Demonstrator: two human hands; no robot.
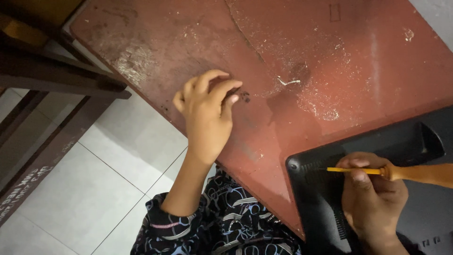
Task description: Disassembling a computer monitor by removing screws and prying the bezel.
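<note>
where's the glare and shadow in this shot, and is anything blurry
Head view: soft glare streaks the worn reddish-brown wooden table at upper right; the left hand casts a faint shadow beneath it, and a darker shadow lies on the table just above the black plastic device casing; the orange-handled screwdriver in the right hand looks slightly soft at the frame edge; the lower right corner is dim.

Reddish-brown table (330, 42) showing white scuffing; beside it, black casing (321, 189), orange-yellow screwdriver (401, 172), black swirl-patterned sleeve (222, 222).
</note>
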